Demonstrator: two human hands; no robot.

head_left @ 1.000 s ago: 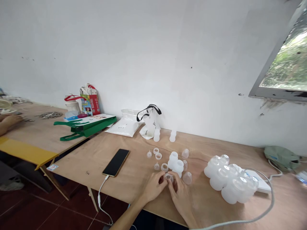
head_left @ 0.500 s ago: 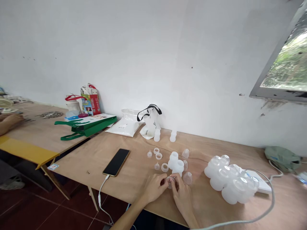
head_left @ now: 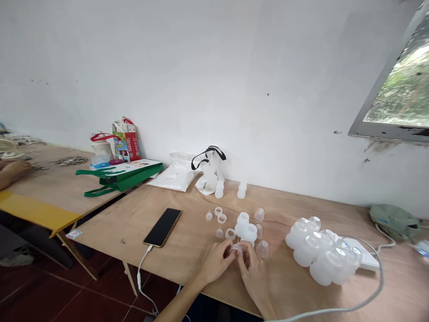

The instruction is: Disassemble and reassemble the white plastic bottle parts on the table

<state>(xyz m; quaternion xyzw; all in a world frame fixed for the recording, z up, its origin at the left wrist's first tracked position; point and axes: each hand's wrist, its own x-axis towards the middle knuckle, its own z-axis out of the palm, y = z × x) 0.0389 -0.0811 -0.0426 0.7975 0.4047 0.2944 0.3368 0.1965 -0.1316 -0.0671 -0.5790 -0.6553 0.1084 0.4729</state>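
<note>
Near the table's front edge, my left hand (head_left: 217, 261) and my right hand (head_left: 252, 267) pinch a small whitish bottle collar ring (head_left: 237, 248) between their fingertips. Fingers cover much of it; whether a nipple sits inside I cannot tell. Just beyond lie loose collar rings (head_left: 230, 234) and clear nipples (head_left: 209, 216). Open-topped milky feeding bottles (head_left: 249, 233) stand close together behind my right hand. Beside them are clear dome caps (head_left: 262, 249). Farther back, two more small white bottles (head_left: 241, 191) stand near the wall.
Several capped bottles (head_left: 313, 243) cluster on the right, by a white box (head_left: 363, 255) and a grey cable (head_left: 380, 286). A phone (head_left: 163, 227) lies left. White bags (head_left: 176, 172) and a green bag (head_left: 134, 176) lie behind. Another person's hand (head_left: 15, 170) is far left.
The ring between my fingertips has tilted and risen slightly, with my fingers shifting around it. The loose parts and bottles on the table have not moved.
</note>
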